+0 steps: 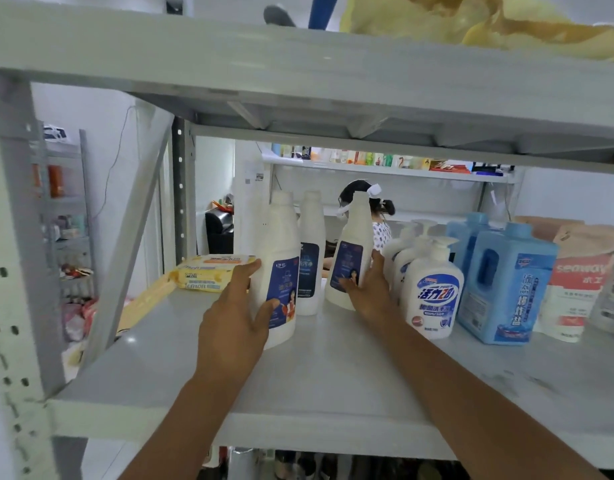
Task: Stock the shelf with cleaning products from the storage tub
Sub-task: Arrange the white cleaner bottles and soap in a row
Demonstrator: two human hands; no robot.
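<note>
Both my hands are on white cleaner bottles on the middle shelf.

My left hand point(233, 320) grips the front white bottle point(281, 271), fingers round its left side and thumb across the blue label, and the bottle stands upright on the grey shelf point(333, 382). A second white bottle point(310, 265) stands just behind it. My right hand point(368, 289) is on the third white bottle point(350, 261), fingers laid over its label; from this angle I cannot tell whether they close round it or only press against it. Just right of that hand stand the pump soap bottles point(433, 289), then two blue jugs point(506, 282) and some paper bags point(575, 282). A yellow wipes pack point(208, 271) lies at the left, beside my left fingertips.
</note>
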